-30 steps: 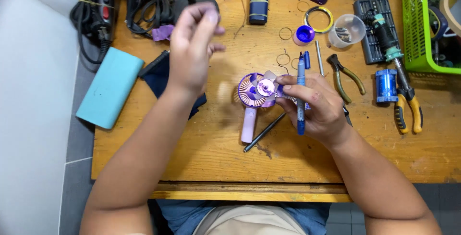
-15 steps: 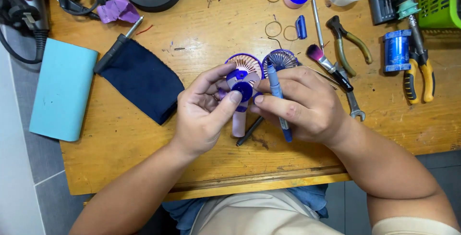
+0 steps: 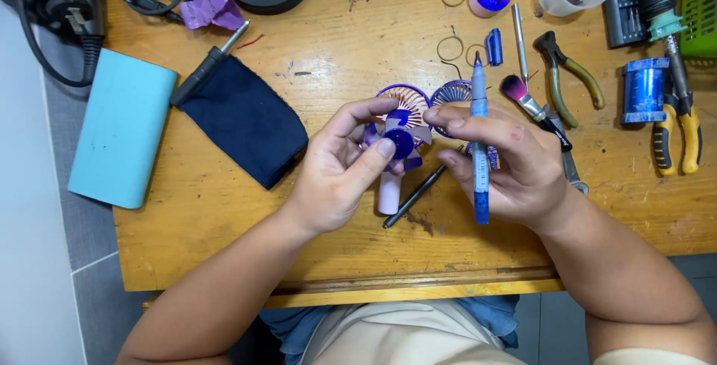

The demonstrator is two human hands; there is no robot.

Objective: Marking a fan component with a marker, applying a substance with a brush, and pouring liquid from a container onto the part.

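Small purple handheld fan (image 3: 393,157), partly taken apart, sits at mid-bench between both hands, its pale handle pointing toward the person and its blade hub facing up. Left hand (image 3: 336,175): thumb and forefinger pinched on the dark purple hub, apparently to keep it from turning or to seat it. Right hand (image 3: 508,163): fingertips pressed against the fan head from the other side, bracing it; a blue screwdriver (image 3: 479,141) lies tucked along the fingers, tip away from the body, likely parked there so the fingers stay free. Purple round grille (image 3: 452,93) rests just behind the fan, touching or nearly so. A black pen-like tool (image 3: 415,196) lies slantwise beside the handle. Wooden bench (image 3: 224,223) also carries a dark cloth pouch (image 3: 243,119), pliers (image 3: 564,74) and a small brush (image 3: 523,96).
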